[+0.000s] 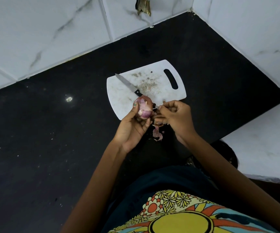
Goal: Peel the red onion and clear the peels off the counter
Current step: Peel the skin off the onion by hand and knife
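Left hand (132, 126) grips the one red onion (144, 107), fingers curled up around its left side and thumb against its lower right, holding it above the near edge of the cutting board (154, 83). Right hand (172, 115) is just beside the onion on the right, its fingers bent inward and pinching at loose peel; exactly how much skin it has hold of is hard to make out, because the fingertips overlap each other and the onion.

Counted: two hands, one onion, one white cutting board, one knife (130, 87). The knife lies flat on the board, blade pointing away to the upper left, black handle toward the onion; the handle's end is hidden behind the onion and the right hand's fingers. One curl of pinkish peel (156, 133) shows below the hands, over the black desk (52, 132); whether it hangs from the fingers or lies on the desk cannot be told. The onion is partly peeled, with pale patches amid purple skin. Brownish specks mark the middle of the board, too small to identify. A brown, ragged object (143, 5) on the tiled wall is cut off by the top edge.
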### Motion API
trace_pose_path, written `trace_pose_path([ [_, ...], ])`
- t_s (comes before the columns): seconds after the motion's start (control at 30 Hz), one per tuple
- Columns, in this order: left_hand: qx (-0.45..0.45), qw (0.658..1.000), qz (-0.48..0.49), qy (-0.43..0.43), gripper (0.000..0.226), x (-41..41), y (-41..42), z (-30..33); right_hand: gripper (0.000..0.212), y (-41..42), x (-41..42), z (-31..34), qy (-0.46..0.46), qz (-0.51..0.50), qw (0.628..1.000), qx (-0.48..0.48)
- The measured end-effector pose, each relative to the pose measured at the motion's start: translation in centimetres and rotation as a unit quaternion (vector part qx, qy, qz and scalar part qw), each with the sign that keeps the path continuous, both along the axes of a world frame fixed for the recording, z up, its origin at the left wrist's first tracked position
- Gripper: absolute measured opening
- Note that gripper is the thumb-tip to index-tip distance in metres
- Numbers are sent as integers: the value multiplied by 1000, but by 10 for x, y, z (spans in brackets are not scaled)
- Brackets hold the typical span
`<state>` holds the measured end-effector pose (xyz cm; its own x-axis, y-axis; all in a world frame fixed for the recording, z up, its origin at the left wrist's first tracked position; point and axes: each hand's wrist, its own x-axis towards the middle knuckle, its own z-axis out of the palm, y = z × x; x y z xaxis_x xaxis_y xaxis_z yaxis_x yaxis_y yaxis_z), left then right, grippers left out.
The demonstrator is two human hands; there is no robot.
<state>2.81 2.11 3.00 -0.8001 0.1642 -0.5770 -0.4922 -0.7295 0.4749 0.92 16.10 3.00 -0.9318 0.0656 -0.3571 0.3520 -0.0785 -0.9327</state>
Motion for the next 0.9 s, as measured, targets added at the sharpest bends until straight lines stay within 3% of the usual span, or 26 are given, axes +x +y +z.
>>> trace_pose_path([
  [0.2,3,1000,-5,-15,21,2,0,-4,5,13,-3,-9,12,21,995,95],
  [0.3,-4,1000,-2,-18,20,2,2,-7,28,16,-5,-9,15,78,981,177],
  [0.43,-39,999,-3,17,32,1,2,-12,13,13,-4,8,38,88,988,118],
  [0.5,-48,998,-7,38,39,1,3,-13,19,10,-4,15,40,96,990,95],
  [0.6,-52,997,-18,57,29,1,3,-14,30,7,-6,16,43,106,987,117],
  [0.9,-56,996,-22,62,33,1,3,-15,16,4,-7,15,77,78,982,154],
])
